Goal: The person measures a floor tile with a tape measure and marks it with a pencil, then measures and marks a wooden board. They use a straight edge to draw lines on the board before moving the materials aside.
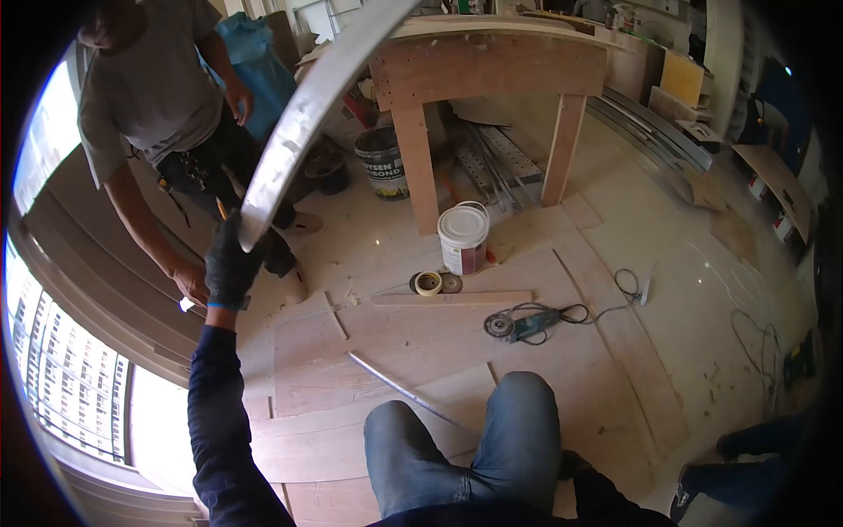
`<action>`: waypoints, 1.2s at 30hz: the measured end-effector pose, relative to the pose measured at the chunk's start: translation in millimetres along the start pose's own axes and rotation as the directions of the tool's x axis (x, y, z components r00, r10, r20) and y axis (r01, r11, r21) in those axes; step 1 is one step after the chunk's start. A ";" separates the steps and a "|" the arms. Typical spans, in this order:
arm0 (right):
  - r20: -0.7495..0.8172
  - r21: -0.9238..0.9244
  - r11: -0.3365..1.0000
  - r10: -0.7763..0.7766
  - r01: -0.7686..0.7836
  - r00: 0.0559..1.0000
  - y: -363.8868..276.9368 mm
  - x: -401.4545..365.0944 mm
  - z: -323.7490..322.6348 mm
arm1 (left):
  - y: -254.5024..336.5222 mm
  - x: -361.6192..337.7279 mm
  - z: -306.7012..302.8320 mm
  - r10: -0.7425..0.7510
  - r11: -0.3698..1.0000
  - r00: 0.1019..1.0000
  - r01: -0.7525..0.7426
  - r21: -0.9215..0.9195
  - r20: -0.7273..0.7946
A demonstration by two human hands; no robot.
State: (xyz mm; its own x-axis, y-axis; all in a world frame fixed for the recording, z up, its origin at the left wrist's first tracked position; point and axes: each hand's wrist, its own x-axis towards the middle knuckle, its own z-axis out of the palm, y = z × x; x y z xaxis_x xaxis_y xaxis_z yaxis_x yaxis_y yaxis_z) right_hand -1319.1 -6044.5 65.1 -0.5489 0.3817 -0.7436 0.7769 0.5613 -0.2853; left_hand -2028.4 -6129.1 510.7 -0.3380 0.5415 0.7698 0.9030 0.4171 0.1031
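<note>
My left hand (233,263), in a dark glove, is raised at the left and closed around the lower end of a long, silvery metal strip (307,119). The strip slants up and out of view at the top. A short orange stick (221,209), pencil-like, shows just above the glove. My right hand (572,464), also dark-gloved, is down beside my right knee, its fingers mostly hidden. Between my knees and the boards ahead lies a thin metal tube (399,386).
A co-worker (149,97) stands at the left, one hand (191,283) close to my glove. An angle grinder (522,325) with its cord, a tape roll (428,283), a wood strip (457,299) and a white bucket (463,237) stand ahead. Behind is a wooden workbench (492,75).
</note>
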 end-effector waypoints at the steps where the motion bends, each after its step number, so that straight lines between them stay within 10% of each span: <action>1: 0.003 0.002 1.000 0.000 0.000 1.000 -8.3 -7.0 -13.1 | -3.9 14.0 -9.7 0.006 1.000 1.000 -0.006 -0.006 -0.008; 7: -0.027 0.001 1.000 -0.013 0.013 1.000 -3.1 -3.2 -6.7 | -5.5 46.7 -19.5 -0.032 0.998 0.998 0.034 0.044 -0.051; 9: 0.121 -0.284 0.953 -0.077 0.109 0.990 37.2 40.4 37.3 | 4.6 57.4 -22.9 -0.067 0.994 0.991 0.077 0.081 -0.112; 18: 0.013 0.030 0.999 -0.035 0.034 0.999 17.9 36.0 20.7 | 73.3 124.1 -57.3 -0.170 0.980 0.924 0.121 -0.159 -0.343; 21: -0.106 0.107 0.993 -0.046 0.057 0.993 4.7 50.0 -0.3 | 103.0 114.4 -38.3 0.005 0.986 0.903 -0.075 -0.146 -0.429; 26: -0.310 0.402 0.909 0.019 0.113 0.951 -12.7 33.6 -28.9 | 151.4 -21.5 39.6 -0.178 0.848 0.983 0.173 -0.501 0.039; 27: -0.610 0.237 0.868 -0.217 0.437 0.762 -12.4 36.0 -37.5 | 156.8 -50.8 66.5 -0.221 0.772 0.959 0.283 -0.570 0.176; 29: -0.493 0.524 0.816 0.055 0.246 0.869 -24.0 45.9 -72.2 | 176.2 -103.8 100.0 -0.247 0.630 0.817 0.544 -0.555 0.521; 31: -0.748 0.181 0.879 -0.169 0.441 0.642 -26.0 59.4 -101.4 | 201.1 -145.2 114.2 -0.212 0.410 0.561 0.795 -0.448 0.801; 33: -0.726 0.118 0.872 -0.251 0.476 0.640 -24.6 69.4 -129.1 | 212.4 -193.9 152.3 -0.101 -0.028 0.348 0.936 -0.352 0.932; 36: -0.625 -0.056 0.897 -0.373 0.438 0.685 -21.2 82.5 -157.6 | 229.5 -220.4 176.0 -0.163 -0.309 0.399 0.848 -0.431 0.902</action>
State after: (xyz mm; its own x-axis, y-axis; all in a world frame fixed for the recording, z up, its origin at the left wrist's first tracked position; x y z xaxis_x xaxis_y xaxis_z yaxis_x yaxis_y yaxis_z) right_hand -1429.5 -5909.2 105.0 -0.8591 0.5112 -0.0248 0.4394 0.7117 -0.5481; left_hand -1793.3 -6024.2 253.9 -0.5213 0.8067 -0.2783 -0.4511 0.0163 0.8923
